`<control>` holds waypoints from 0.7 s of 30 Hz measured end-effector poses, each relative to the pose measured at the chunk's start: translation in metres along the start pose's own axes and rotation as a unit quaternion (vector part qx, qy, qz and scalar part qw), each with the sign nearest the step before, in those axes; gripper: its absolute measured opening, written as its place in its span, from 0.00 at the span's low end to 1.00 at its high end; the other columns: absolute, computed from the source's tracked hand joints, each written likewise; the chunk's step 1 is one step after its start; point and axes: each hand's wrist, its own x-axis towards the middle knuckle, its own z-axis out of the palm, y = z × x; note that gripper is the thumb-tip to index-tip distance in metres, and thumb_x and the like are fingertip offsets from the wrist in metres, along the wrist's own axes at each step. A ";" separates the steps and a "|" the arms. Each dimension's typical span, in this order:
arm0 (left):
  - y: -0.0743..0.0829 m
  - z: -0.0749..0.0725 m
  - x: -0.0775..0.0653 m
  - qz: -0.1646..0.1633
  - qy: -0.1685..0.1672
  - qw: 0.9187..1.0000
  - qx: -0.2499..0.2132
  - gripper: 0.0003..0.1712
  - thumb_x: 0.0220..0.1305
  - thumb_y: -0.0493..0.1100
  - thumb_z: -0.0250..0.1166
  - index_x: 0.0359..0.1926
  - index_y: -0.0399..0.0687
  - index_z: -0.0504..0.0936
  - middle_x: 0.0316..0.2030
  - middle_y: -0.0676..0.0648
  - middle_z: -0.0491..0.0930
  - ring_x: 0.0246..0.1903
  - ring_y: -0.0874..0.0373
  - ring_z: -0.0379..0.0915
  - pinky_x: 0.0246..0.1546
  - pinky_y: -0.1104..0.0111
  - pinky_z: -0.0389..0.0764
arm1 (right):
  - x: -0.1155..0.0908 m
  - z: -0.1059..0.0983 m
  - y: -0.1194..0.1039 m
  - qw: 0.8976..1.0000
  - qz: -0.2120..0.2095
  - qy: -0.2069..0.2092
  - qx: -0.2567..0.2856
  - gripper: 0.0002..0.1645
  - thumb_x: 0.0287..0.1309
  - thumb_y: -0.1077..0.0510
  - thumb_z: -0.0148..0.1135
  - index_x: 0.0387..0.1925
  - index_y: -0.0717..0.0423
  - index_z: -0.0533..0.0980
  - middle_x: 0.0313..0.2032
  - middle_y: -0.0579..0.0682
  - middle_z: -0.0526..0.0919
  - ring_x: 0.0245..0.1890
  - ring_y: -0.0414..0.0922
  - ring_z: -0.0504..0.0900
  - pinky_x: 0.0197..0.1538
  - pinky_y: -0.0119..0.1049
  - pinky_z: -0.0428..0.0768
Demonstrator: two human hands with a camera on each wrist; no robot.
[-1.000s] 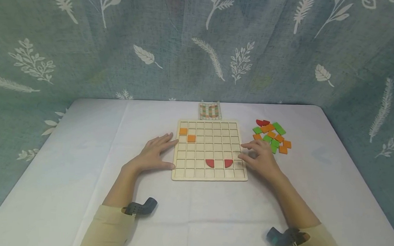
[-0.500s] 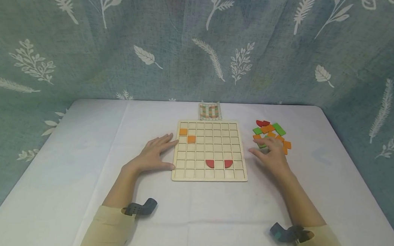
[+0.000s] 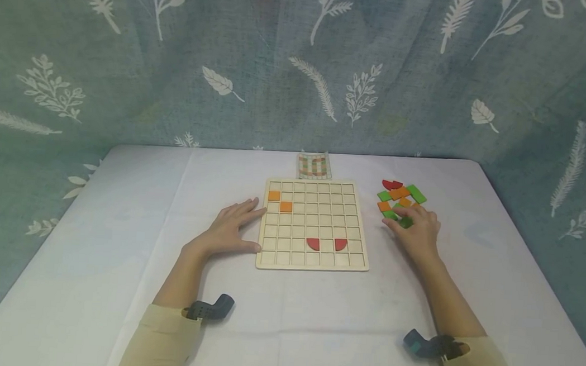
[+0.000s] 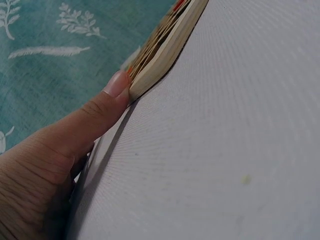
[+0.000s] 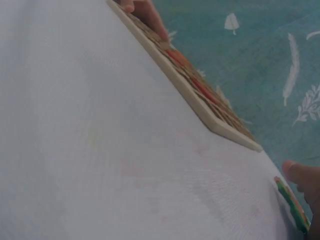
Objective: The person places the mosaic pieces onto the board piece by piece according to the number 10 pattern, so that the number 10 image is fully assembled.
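A wooden grid board lies on the table. Two orange squares sit in its upper left cells, and two red quarter-round pieces in a lower row. My left hand rests at the board's left edge, fingers extended; in the left wrist view the thumb touches a corner of the board. My right hand is over the near side of a loose pile of green, orange and red tiles. Its thumb and index finger are apart, with green tiles beneath; the other fingers cover part of the pile.
A small card with a checked pattern lies behind the board. White cloth covers the table, and a leaf-patterned curtain hangs along its back edge. Each wrist wears a dark camera mount.
My right hand has moved right, from the board's right edge to the near side of the tile pile. The left hand and the pieces on the board stay put.
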 end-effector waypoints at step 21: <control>0.000 0.000 0.000 -0.007 0.001 1.000 -0.001 0.55 0.43 0.69 0.69 0.71 0.57 0.60 0.74 0.47 0.46 0.73 0.47 0.38 0.71 0.51 0.40 | 0.001 0.012 -0.004 0.996 0.057 -0.043 -0.055 0.24 0.57 0.50 0.64 0.49 0.63 0.77 0.46 0.62 0.77 0.54 0.62 0.65 0.52 0.59 0.54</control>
